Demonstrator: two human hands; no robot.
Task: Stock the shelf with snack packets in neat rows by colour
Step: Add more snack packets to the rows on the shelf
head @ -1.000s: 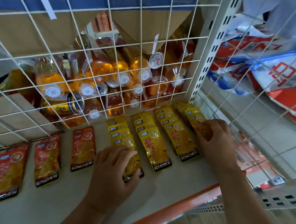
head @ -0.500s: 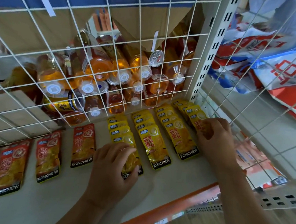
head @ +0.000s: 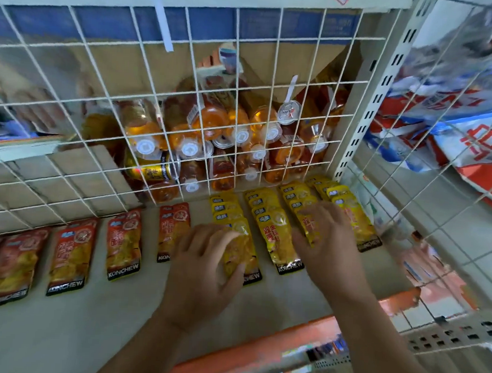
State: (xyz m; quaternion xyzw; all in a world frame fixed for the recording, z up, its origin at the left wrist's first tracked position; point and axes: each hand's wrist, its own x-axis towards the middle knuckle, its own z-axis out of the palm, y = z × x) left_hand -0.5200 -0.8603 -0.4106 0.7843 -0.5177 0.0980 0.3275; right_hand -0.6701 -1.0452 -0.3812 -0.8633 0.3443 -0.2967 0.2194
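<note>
Far left, the red packets (head: 67,257) lie flat on the shelf (head: 100,336) in one row, side by side with gaps between. Each has its long axis running near to far, its black KONCHEW band at the near end and its top pointing at the wire grid (head: 100,105). The leftmost one is cut by the frame edge. The rightmost has its near right corner behind my left grip, so its band shows only the first letters

My left grip (head: 205,270) holds the front yellow packet (head: 248,247) of the first yellow column, fingers curled over its left half and thumb laid on its near right part. Its band peeks out beside my thumb, partly covered

To the right, the yellow packets (head: 276,234) lie in four columns, overlapped like tiles, so only the top strip shows of each one further back. They point the same way as the red ones, the columns fanning slightly right at the far end

My right grip (head: 327,249) lies wide, fingers spread and fairly straight, on the third column. It is smeared with blur and hides most of that column's front packet. The fourth column's band is too blurred to read

Behind the grid, bottles (head: 208,123) and a gold can (head: 150,172) lie heaped, their labels unclear
</note>
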